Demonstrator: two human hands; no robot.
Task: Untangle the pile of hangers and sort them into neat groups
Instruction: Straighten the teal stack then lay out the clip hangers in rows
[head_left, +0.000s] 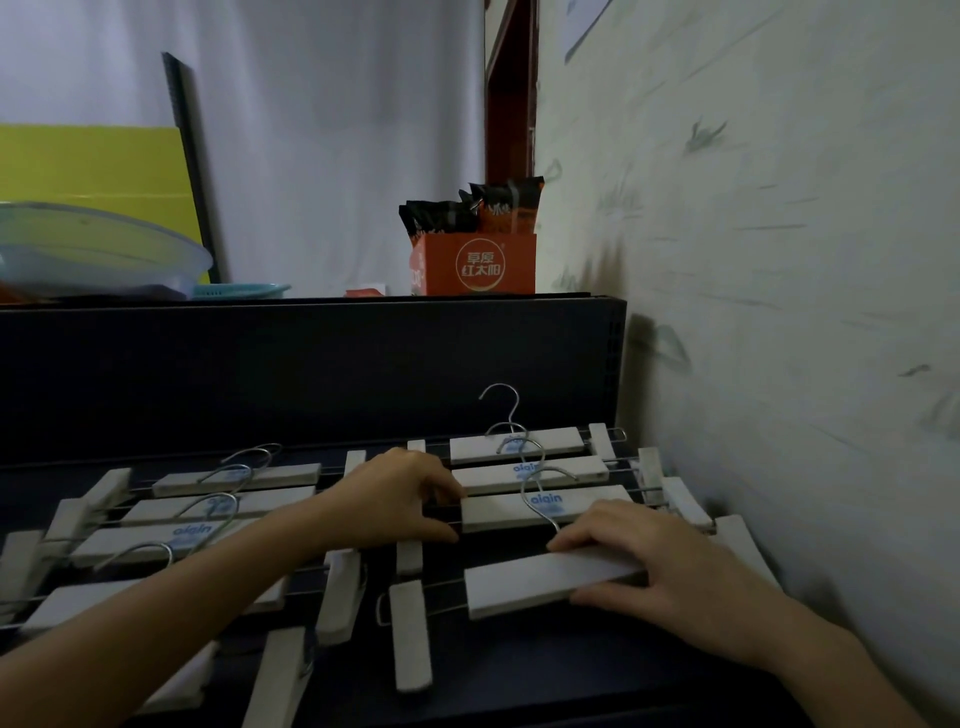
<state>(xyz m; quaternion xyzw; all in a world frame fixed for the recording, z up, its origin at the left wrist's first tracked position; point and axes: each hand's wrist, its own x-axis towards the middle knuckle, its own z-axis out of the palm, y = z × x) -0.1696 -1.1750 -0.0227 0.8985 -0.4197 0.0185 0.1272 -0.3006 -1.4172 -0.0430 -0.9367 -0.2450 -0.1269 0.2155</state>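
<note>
Beside the wall, the right hand is gripping the nearest hanger; the left hand is pinching the next hanger by its end; both are looking light, stiff, safest held mid-bar.

Layout of the surface. Two sets of hangers lie flat side by side: the left group and the right group, the latter just beside the wall. In each, hangers lie one behind another. The right hand grips the right end of the front hanger. The left hand, between the groups, grips the left end of the next hanger behind. A panel stands behind the surface. On top of it are a basin at left and a box at right, with packets in the box. A curtain hangs behind.
</note>
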